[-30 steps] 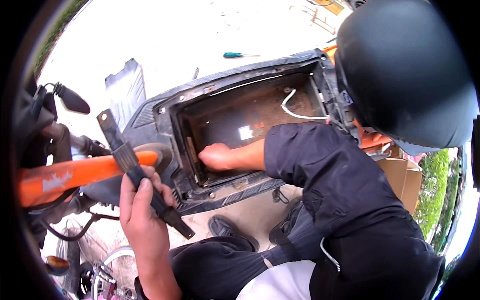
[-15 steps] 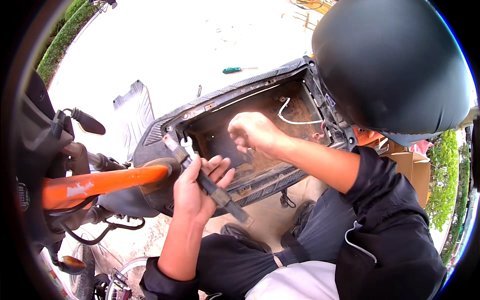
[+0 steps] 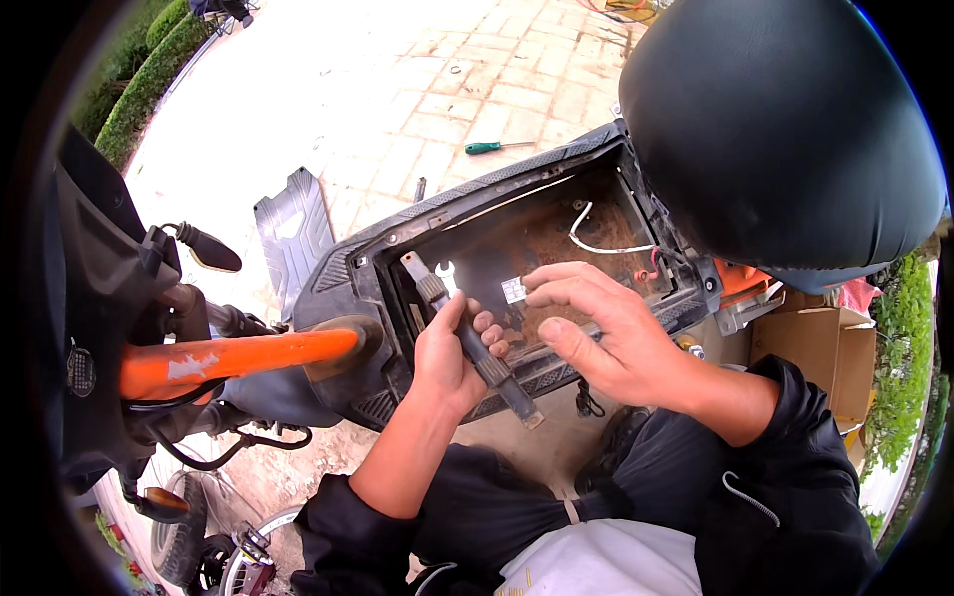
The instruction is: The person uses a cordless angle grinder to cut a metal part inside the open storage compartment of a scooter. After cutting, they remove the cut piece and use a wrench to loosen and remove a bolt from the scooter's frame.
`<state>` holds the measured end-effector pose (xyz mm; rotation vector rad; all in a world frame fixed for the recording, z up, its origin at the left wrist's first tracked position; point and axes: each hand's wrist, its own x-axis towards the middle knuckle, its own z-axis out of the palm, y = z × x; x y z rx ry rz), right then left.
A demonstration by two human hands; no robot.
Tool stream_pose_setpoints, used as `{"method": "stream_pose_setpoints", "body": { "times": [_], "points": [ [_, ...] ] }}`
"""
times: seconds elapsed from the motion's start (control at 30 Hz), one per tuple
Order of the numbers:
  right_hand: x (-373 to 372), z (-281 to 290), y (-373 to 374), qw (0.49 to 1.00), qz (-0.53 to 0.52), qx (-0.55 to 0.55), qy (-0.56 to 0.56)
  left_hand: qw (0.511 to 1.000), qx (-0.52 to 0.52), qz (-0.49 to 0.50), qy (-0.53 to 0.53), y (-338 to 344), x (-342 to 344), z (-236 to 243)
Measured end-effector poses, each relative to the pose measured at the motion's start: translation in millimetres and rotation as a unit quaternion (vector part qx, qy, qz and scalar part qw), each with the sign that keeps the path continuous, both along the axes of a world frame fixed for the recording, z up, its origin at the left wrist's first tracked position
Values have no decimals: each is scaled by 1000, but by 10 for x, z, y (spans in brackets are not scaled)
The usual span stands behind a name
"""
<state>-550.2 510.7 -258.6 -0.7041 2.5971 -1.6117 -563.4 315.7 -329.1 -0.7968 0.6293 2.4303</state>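
My left hand (image 3: 452,358) is closed round a black bar (image 3: 475,350) with ribbed sleeves and flat, holed ends. The bright open end of a wrench (image 3: 446,276) sticks up by the thumb of that hand; its shank is hidden. To the right, my right hand (image 3: 616,333) hangs over the near side of the scooter's footwell compartment (image 3: 477,238). Its fingers are stretched out with the thumb apart, and nothing is in them. The rusty-floored compartment holds a white cable (image 3: 586,238) and a red connector (image 3: 646,273). A small white label (image 3: 514,290) shows between my hands.
The scooter's orange tube (image 3: 238,360) rises at left, its black seat (image 3: 785,139) at right. On the paving beyond lie a green-handled screwdriver (image 3: 485,147) and a ribbed footboard panel (image 3: 295,233). A cardboard box (image 3: 815,353) stands behind the seat.
My right hand has opened out from its curled pose and come nearer and to the right. My left hand has moved right and up with the bar, its fingers now wrapped round it.
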Motion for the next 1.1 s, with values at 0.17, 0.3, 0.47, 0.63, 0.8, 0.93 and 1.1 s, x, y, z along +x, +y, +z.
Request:
{"method": "stream_pose_setpoints", "body": {
  "times": [0.17, 0.3, 0.47, 0.63, 0.8, 0.93, 1.1],
  "points": [
    [307, -173, 426, 994, -40, -15, -101, 993, -92, -41, 68, -154, -441, 380],
    [423, -347, 509, 983, -25, -37, -179, 856, -431, -41, 283, -239, -1408, 980],
    [351, -412, 572, 992, -8, -7, -126, 587, -729, -223, 271, -637, -2470, 658],
    [66, -571, 755, 984, -76, 157, 42, 464, -765, -401, 197, -723, -2913, 181],
    [-96, -812, 719, 974, -96, 199, 54, 419, -738, -488, 206, -996, -3182, -195],
    [-133, -887, 692, 951, -86, 284, 90, 390, -752, -502, 175, -1186, -3454, -369],
    [-173, -904, 657, 939, -89, 331, 38, 395, -789, -448, 145, -1569, -3574, -616]
  ]
}}
